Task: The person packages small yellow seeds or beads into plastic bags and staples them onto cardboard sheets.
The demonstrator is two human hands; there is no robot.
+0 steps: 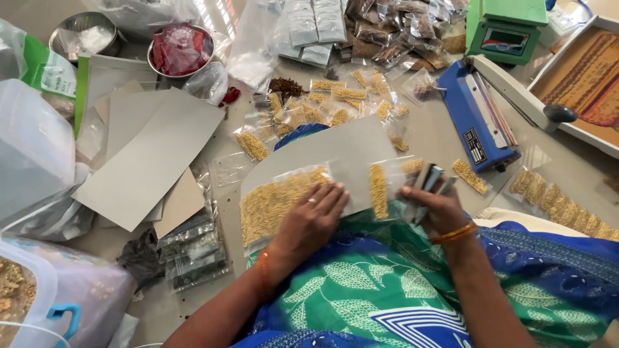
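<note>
A grey card sheet lies across my lap with clear packets of small golden grains on it. My left hand rests flat, fingers apart, pressing a large clear packet of golden grains onto the card. My right hand is closed around a small grey stapler-like tool at the card's right edge, beside a narrow packet of golden grains.
A blue heat sealer and a green scale stand at the right. Several filled small packets lie ahead. Grey card sheets lie to the left, near steel bowls and plastic bags.
</note>
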